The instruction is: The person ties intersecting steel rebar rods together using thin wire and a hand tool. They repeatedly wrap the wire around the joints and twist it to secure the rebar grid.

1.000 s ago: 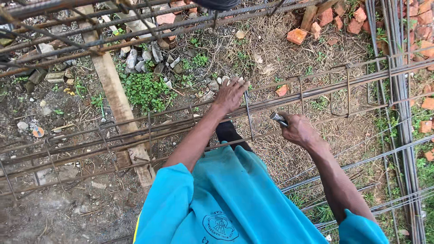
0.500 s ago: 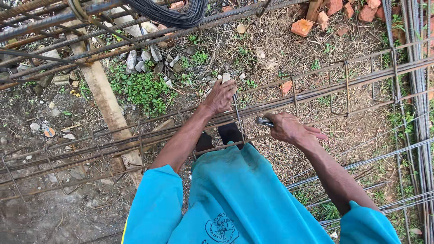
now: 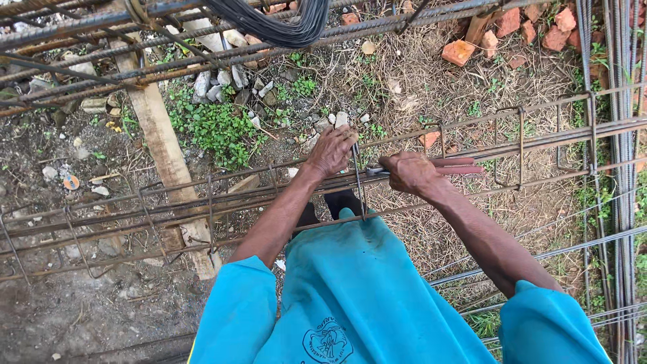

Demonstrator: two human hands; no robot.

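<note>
While left hand grips rebar, right hand seemingly clenches pincers.

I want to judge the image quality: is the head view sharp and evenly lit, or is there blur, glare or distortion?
Head view: soft, even daylight, no hard shadows or glare; the left hand, right hand and rebar cage look sharp; straight bars bow slightly toward the edges, a wide-lens effect; the dark wire coil at the top is cut off.
</note>
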